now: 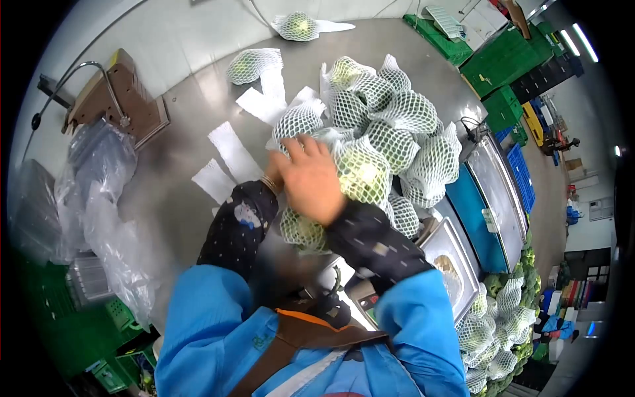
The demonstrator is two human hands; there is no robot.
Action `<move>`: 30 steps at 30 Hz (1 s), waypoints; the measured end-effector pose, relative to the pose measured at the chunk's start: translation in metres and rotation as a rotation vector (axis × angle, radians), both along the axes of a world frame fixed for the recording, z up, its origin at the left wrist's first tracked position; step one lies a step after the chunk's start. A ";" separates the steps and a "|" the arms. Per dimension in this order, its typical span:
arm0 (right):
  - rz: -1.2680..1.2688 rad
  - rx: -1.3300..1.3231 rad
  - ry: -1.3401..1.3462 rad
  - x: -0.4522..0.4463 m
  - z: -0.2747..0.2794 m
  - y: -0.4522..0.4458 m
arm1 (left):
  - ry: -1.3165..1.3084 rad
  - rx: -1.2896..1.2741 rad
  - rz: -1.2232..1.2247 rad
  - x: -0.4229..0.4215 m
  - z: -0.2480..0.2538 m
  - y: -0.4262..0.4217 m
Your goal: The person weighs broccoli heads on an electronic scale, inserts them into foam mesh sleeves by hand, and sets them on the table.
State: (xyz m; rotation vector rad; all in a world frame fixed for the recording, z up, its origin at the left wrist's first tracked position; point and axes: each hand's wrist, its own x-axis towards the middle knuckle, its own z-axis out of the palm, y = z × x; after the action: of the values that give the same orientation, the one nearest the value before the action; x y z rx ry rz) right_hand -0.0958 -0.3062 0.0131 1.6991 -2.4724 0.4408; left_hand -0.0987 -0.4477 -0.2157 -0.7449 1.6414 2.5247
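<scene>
Vegetable in netting (297, 120), long axis seemingly toward two o'clock, lies at twelve from our right hand (311, 180), the nearer, fingers slightly spread; our left hand (275, 169) is partly hidden; we cannot tell either grip.

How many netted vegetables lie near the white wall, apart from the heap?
2: the upper netted vegetable at the wall, and the lower-left one nearer the heap; none looks hidden.

Two hands (312, 182), at least ten heaped netted vegetables (410, 110), two apart
</scene>
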 end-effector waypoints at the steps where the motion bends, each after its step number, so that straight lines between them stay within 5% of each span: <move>1: -0.093 0.085 0.168 -0.012 -0.035 -0.018 | 0.079 -0.014 0.013 0.002 0.006 0.004; 4: -0.202 0.307 0.405 -0.049 -0.104 -0.022 | -0.108 0.164 0.112 0.004 0.071 0.011; 6: -0.221 0.424 0.315 -0.065 -0.079 -0.026 | -0.001 0.471 0.130 0.004 0.092 0.017; 9: -0.274 0.363 0.077 -0.103 -0.042 -0.028 | 0.251 0.206 0.148 -0.018 0.066 0.018; 13: -0.349 0.286 -0.049 -0.138 -0.012 -0.007 | 0.337 0.496 0.159 -0.027 0.044 0.009; 18: -0.462 0.373 -0.137 -0.137 -0.014 0.031 | 0.053 0.356 0.008 0.063 0.100 -0.046; 20: -0.378 0.331 -0.122 -0.124 -0.010 0.048 | 0.039 0.126 -0.199 0.110 0.123 -0.071; 22: -0.238 0.279 -0.150 -0.112 -0.004 0.057 | 0.037 -0.747 -0.286 0.153 0.077 -0.094; 25: -0.167 0.196 -0.080 -0.100 0.001 0.053 | 0.114 -1.544 -0.174 0.116 0.139 -0.104; 27: -0.210 0.219 -0.132 -0.097 0.003 0.046 | 0.275 -1.497 -0.080 0.051 0.147 -0.112; 29: -0.197 0.149 -0.102 -0.097 0.000 0.043 | 0.236 -1.969 -0.071 -0.021 0.132 -0.119; 30: -0.187 0.116 -0.080 -0.098 -0.003 0.043 | 0.225 -1.926 -0.106 -0.059 0.112 -0.127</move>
State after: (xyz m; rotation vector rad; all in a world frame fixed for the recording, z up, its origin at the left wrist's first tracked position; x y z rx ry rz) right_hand -0.1938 -0.2637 0.0097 1.4958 -2.7328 0.3583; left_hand -0.1576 -0.5743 -0.1039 -0.1815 3.5340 0.1751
